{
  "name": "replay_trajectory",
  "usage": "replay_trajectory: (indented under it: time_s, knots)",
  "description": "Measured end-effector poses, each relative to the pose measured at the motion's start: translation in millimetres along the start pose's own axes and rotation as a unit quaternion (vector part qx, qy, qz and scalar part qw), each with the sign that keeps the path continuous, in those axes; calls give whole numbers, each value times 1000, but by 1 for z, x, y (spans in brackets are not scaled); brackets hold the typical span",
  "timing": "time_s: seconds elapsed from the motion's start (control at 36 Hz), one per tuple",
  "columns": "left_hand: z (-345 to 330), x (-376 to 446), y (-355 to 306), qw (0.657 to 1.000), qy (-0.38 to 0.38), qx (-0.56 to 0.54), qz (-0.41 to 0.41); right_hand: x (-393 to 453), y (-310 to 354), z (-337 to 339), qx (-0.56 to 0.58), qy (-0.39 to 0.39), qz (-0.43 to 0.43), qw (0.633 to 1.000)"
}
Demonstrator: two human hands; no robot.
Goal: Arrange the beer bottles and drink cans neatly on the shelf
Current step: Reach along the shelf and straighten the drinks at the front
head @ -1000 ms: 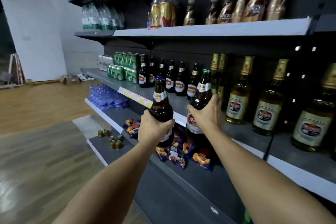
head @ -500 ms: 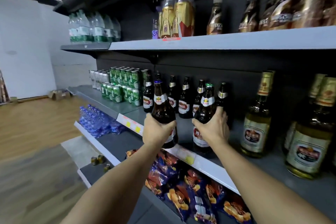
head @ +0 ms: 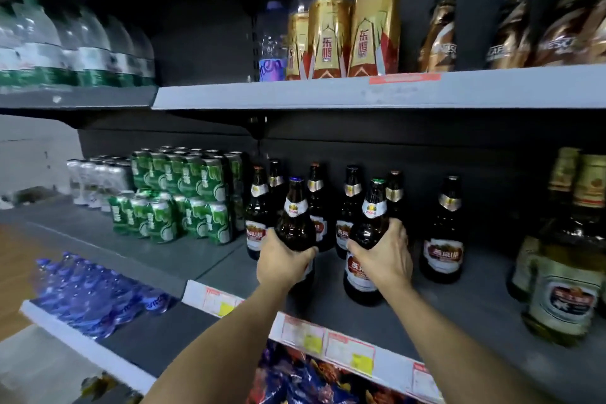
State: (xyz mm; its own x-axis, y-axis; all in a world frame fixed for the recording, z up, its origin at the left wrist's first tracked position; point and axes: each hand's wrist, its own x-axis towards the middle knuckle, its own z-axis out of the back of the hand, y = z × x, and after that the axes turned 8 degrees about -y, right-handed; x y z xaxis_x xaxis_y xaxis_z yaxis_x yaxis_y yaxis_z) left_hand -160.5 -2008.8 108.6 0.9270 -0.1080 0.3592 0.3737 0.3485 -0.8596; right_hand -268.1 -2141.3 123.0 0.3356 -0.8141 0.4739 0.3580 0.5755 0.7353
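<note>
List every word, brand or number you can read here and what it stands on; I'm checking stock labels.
"东鹏": gold plastic drink bottles, top shelf.
"NESC", cut off: brown coffee bottles, top shelf.
"燕京U8", blurred, likely: red label of the brown glass beer bottle standing alone.
Same label on the bottles that the left hand and right hand grip: half hidden.
Green drink cans, white price tags, purple-labelled bottle: too blurred.

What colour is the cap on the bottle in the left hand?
Blue, on the dark brown glass beer bottle; head view.
</note>
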Motion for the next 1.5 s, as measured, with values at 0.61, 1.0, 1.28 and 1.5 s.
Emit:
replay_trajectory:
  time_s: [0.61,1.0,1.28,1.5]
  knots:
    - [-36,64,56,981,174,-86,-25,-4,1,-43,-41,-65,-24,997]
    - [-49,56,69,991,127,-42,-7,-15,-9,-46,-14,-40,-46,998]
    - [-59,61,71,992,125,-20,-15,-27,-18,-51,-30,-22,-99,994]
    - [-61,64,67,992,126,-22,-11,-25,-19,-67,-44,-23,-125,991]
